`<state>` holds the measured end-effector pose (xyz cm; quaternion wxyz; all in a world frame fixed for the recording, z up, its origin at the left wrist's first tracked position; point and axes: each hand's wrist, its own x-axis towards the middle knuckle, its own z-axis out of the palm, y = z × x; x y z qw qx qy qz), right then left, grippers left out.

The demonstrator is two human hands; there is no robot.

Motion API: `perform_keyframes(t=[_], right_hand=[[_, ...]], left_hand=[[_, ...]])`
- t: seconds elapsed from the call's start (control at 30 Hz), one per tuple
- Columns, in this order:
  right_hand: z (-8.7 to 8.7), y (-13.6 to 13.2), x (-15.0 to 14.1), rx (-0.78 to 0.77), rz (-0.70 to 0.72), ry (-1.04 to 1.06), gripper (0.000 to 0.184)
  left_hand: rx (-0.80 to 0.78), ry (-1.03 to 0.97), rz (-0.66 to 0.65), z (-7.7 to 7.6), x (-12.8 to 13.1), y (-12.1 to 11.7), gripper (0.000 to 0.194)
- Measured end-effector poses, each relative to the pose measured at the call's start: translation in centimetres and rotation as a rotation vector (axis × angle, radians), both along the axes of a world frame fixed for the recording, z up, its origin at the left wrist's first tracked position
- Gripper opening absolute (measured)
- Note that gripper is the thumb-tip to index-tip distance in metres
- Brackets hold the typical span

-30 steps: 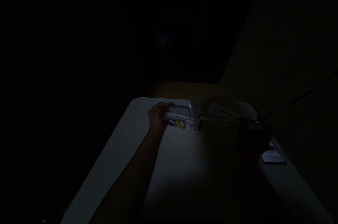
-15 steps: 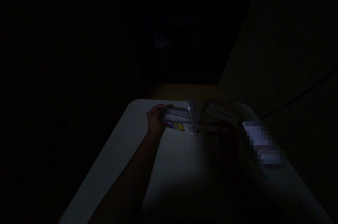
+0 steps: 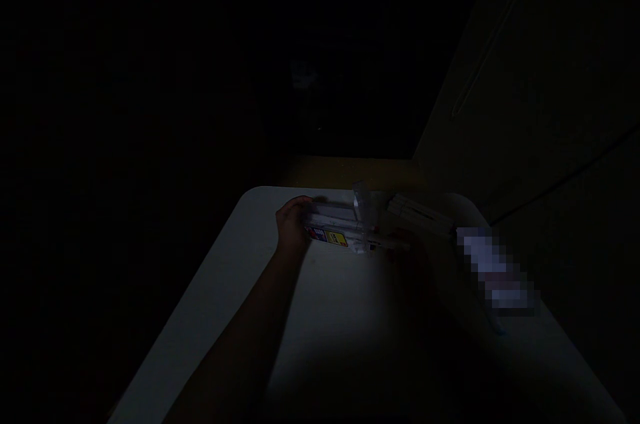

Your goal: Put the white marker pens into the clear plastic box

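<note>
My left hand (image 3: 294,227) is wrapped round the closed end of a clear plastic case (image 3: 333,221) with a yellow, red and blue label. The case's flap stands up at its right end. In deep shadow to the right, my right hand (image 3: 413,261) grips a pale, slim marker-like stick (image 3: 393,244), partly inside the case's open end. Its fingers barely show. Behind that hand, a row of similar pale sticks (image 3: 420,214) with dark lettering lies on the table.
A white table (image 3: 240,264) with rounded far corners lies below. At its right side rests a blurred-out bright rectangle (image 3: 495,271), its kind hidden. A dark cable (image 3: 560,184) runs along the right wall. The surroundings are very dark.
My right hand has moved left and pushed the pale stick further into the case; less of it shows. My left hand holds the case almost still.
</note>
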<state>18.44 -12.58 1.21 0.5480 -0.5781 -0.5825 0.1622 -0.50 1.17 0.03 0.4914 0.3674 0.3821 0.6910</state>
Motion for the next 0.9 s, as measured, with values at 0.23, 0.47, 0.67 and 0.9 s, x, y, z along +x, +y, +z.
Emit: perform_keyframes(t=[0.23,0.47,0.67,0.9], right_hand=[[0.1,0.5,0.3,-0.016,0.036,-0.032,0.034],[0.4,0.6,0.8,-0.2,-0.034,-0.123,0.03],[0.7,0.8,0.9,-0.216,0.038,-0.121,0.036],[0.7,0.9,0.9,-0.26,0.048,-0.08,0.039]], left_hand=[[0.006,0.033,0.009,0.3,0.0,-0.3,0.02],[0.027,0.013,0.002,0.2,0.0,-0.2,0.02],[0.013,0.042,0.014,0.7,0.1,-0.5,0.02],[0.031,0.057,0.006,0.3,0.1,-0.2,0.02]])
